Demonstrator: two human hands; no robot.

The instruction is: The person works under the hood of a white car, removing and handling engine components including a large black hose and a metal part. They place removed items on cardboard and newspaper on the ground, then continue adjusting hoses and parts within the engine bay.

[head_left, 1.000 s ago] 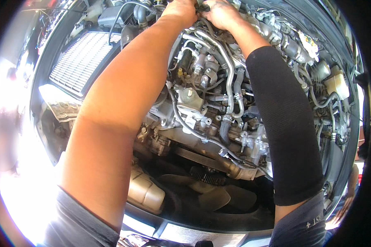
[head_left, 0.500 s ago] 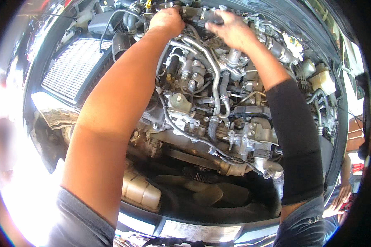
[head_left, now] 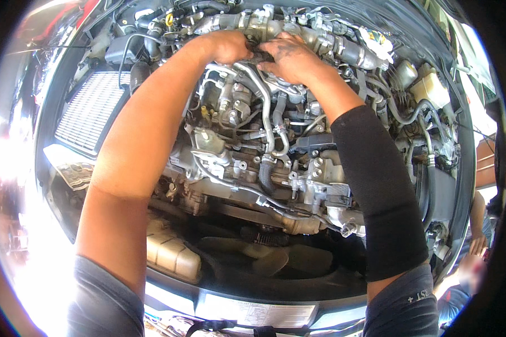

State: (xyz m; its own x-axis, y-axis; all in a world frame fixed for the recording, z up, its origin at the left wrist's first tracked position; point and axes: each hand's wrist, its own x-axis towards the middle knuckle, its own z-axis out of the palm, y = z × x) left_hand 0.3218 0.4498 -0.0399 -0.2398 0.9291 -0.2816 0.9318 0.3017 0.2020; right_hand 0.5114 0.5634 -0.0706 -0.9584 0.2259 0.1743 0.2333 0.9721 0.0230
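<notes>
Spreading widest is the grey metal engine (head_left: 240, 115). Near the upper ends of its bent silver metal pipes (head_left: 265, 106), the bare left hand (head_left: 230, 47) and smudged right hand (head_left: 292, 59) curl inward, fingertips hidden; I cannot tell their grip. Between them sits a small, dark, irregular part (head_left: 260, 57), probably light, stiff and greasy, best held by its sides.

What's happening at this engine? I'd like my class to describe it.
A person reaches over the engine with both bare hands. The left hand and right hand are close together at a dark part toward the back, just beyond a bent metal pipe. Some fingers are hidden, so the grip is unclear. The fan and cream tank sit at the near side, away from both hands.
</notes>
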